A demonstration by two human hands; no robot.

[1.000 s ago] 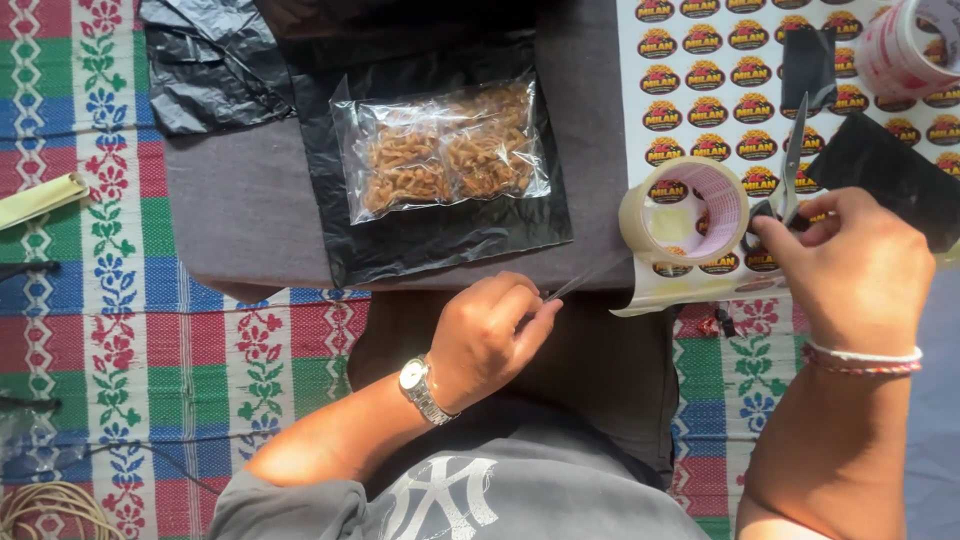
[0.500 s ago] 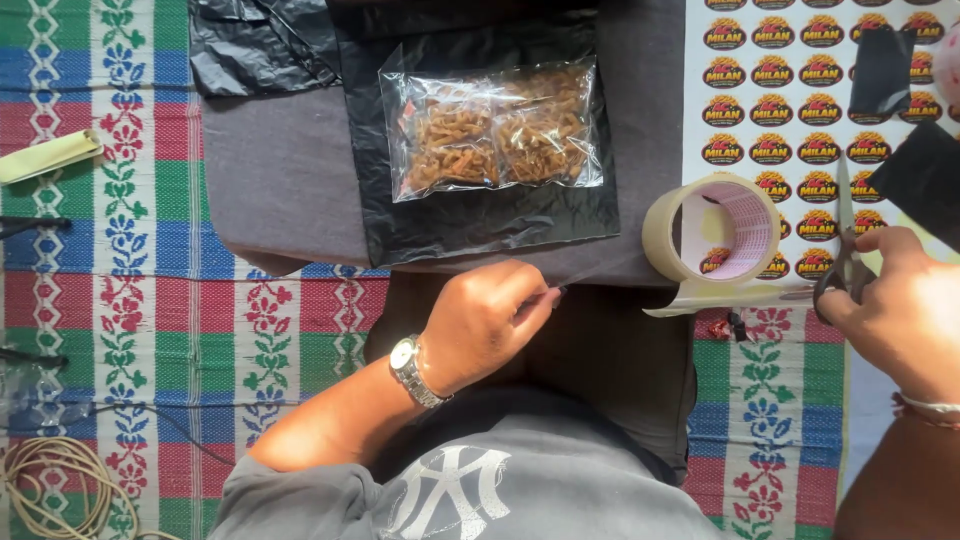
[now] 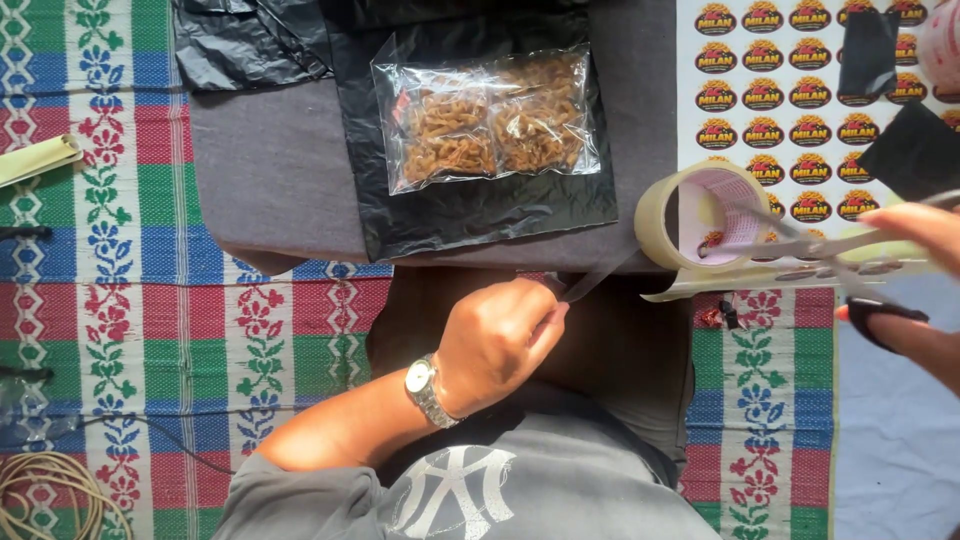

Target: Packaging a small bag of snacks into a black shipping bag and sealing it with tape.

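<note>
Two hands working | left hand (image 3: 495,340) pinching clear tape strip (image 3: 598,280) left of beige tape roll (image 3: 700,218) | right hand (image 3: 915,290) gripping blurred metal scissors (image 3: 820,250) over roll

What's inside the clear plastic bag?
The clear plastic bag holds brownish dried snack pieces, in two clumps. It lies on a black plastic sheet. What the pieces are exactly is too small to tell.

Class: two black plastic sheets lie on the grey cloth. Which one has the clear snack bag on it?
The flat black sheet in the middle, under the clear snack bag; the other black sheet lies crumpled, top left.
</note>
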